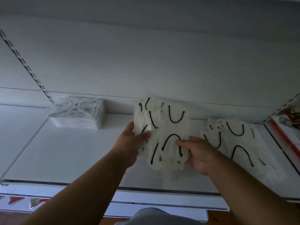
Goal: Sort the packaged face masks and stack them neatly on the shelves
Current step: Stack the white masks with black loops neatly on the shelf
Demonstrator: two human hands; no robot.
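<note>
Our fingers hold a fanned bundle of packaged white masks with black ear loops [164, 135] between both hands, raised just above the white shelf [68, 153]. We grip its left edge with our left hand [132, 140], thumb laid across the front of the packets and the other fingers hidden behind them. Our right hand [197, 153] pinches the bundle's lower right side, thumb on the front near one black loop, fingers curled underneath. The packets in the bundle are splayed and overlap unevenly, their tops tilting toward the back wall [146, 62].

Just to the right of the bundle, near our right hand, a second stack of white masks with black loops [233, 143] lies flat on the shelf, loosely spread. Well apart, at the left rear of the shelf against the back wall, sits a squared stack of packaged masks with white loops and a bluish print [79, 113]. A slotted upright rail [24, 62] runs down the wall to that stack. At the far right edge we see an orange-red strip [283, 135] along the shelf divider.
</note>
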